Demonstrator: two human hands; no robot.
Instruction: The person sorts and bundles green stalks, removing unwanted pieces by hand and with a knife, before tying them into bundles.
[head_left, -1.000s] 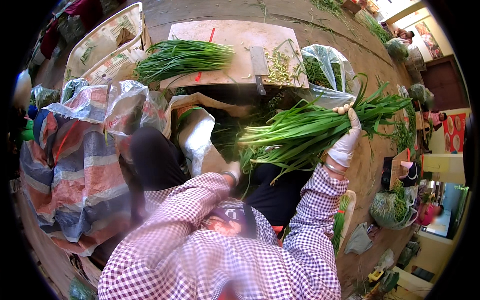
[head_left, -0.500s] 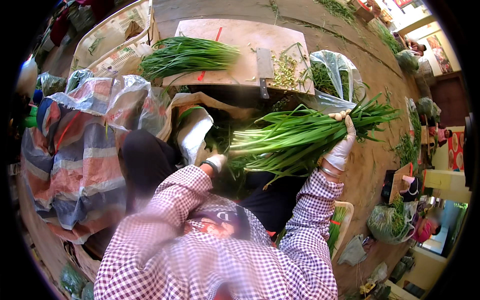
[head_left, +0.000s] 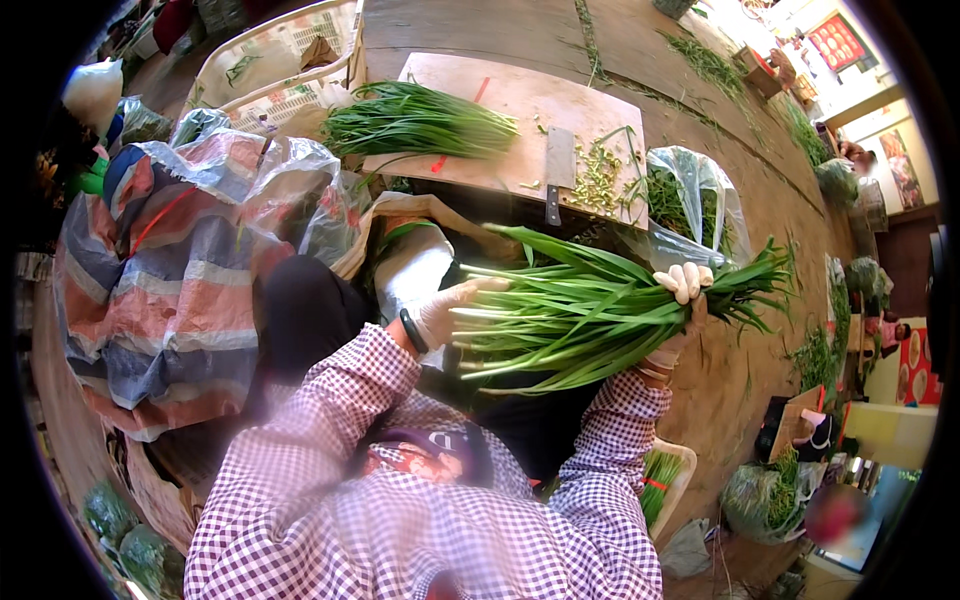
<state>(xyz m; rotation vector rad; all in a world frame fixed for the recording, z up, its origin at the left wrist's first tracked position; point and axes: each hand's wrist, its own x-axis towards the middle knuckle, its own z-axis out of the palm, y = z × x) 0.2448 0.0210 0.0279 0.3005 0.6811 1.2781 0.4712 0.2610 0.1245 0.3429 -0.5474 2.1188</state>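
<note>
My right hand point(head_left: 684, 290), in a pale glove, is closed round the leafy part of a thick bunch of garlic chives point(head_left: 570, 315). The bunch lies sideways above my lap, its pale cut ends to the left and green tips to the right. At those pale ends is my left hand point(head_left: 445, 312), also gloved, with a dark band at the wrist. Its fingers stretch along the upper stems and touch them; the fingertips are partly lost among the stalks. Beyond, a second chive bunch point(head_left: 425, 122) rests on a low board point(head_left: 530, 85) beside a cleaver point(head_left: 560, 160).
Trimmed bits point(head_left: 600, 175) are scattered on the board. A clear bag of greens point(head_left: 690, 200) stands right of it, a cream plastic basket point(head_left: 290, 45) behind left. A striped woven sack point(head_left: 180, 290) bulges at my left. By my right elbow sits a tub point(head_left: 678, 480) with tied chives.
My left hand has come up from below the bunch to its pale ends. My right hand keeps its hold, its fingers now more upright. The view has shifted slightly.
</note>
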